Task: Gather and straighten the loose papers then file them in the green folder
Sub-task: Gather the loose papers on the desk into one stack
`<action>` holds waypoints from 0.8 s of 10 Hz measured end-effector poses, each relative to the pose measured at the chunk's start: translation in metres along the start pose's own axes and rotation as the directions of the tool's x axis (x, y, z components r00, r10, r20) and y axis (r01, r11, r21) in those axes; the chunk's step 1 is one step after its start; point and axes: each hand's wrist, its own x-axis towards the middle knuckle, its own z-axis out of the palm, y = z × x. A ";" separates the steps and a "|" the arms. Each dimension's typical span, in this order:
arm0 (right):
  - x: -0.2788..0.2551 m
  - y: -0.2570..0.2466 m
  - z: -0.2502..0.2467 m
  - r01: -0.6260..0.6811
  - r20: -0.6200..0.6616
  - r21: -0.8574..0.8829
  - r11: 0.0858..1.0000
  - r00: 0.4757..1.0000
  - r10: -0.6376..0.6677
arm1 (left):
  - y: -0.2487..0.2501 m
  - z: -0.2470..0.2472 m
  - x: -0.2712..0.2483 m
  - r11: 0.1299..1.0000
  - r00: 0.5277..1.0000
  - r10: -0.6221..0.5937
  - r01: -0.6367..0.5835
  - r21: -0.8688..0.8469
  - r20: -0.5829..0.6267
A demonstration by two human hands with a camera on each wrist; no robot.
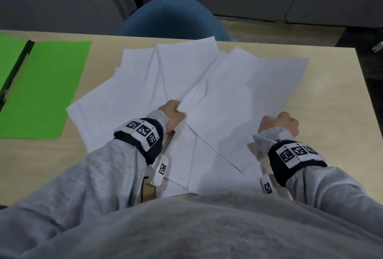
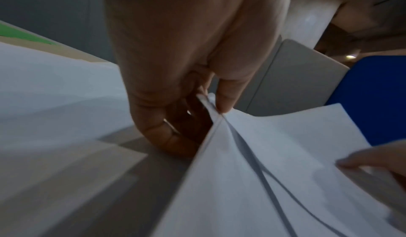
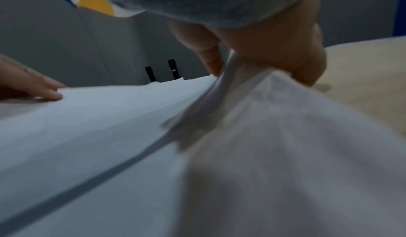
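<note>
On the table (image 1: 331,97), thin splayed papers (image 1: 238,84)

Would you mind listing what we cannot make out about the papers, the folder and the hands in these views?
- Loose papers: the sheet count is unclear; they overlap in the head view and blur in both wrist views.
- Green folder: its left part is cut off by the head view's edge.
- Left hand: its fingers are hidden under paper in the head view.
- Right hand: its fingertips are hidden by paper and blur in the right wrist view.
</note>
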 end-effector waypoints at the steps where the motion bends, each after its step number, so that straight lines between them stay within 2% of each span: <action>1: -0.003 -0.008 0.004 0.032 0.010 0.024 0.999 0.999 -0.032 | -0.003 0.006 -0.010 0.963 0.997 0.065 -0.076 0.258 0.049; 2: -0.008 -0.006 0.009 0.092 0.099 0.104 0.990 0.990 -0.102 | -0.014 0.012 -0.021 0.941 0.982 0.035 -0.094 0.324 0.184; 3: -0.011 -0.003 0.013 0.076 0.119 0.182 0.980 0.988 -0.098 | -0.024 0.012 -0.033 0.984 0.890 -0.100 0.022 0.178 0.445; 4: -0.003 0.000 0.014 0.083 0.115 0.191 0.978 0.988 -0.107 | -0.021 -0.002 -0.034 0.962 0.833 -0.185 0.045 0.269 0.521; 5: 0.000 -0.002 0.014 0.116 0.198 0.147 0.982 0.970 -0.144 | -0.018 -0.015 -0.021 0.989 0.977 -0.094 0.069 0.131 0.190; 6: -0.005 -0.008 0.011 0.141 0.201 0.199 0.970 0.963 -0.181 | -0.010 -0.021 -0.008 0.997 0.995 -0.001 -0.006 0.077 0.095; 7: -0.007 -0.009 0.010 0.161 0.104 0.228 0.960 0.977 -0.189 | -0.007 -0.012 -0.010 0.960 0.978 0.014 -0.071 0.272 0.207; 8: -0.006 -0.008 0.011 0.132 0.008 0.214 0.968 0.991 -0.137 | -0.008 0.001 -0.024 0.896 0.916 -0.094 -0.092 0.434 0.389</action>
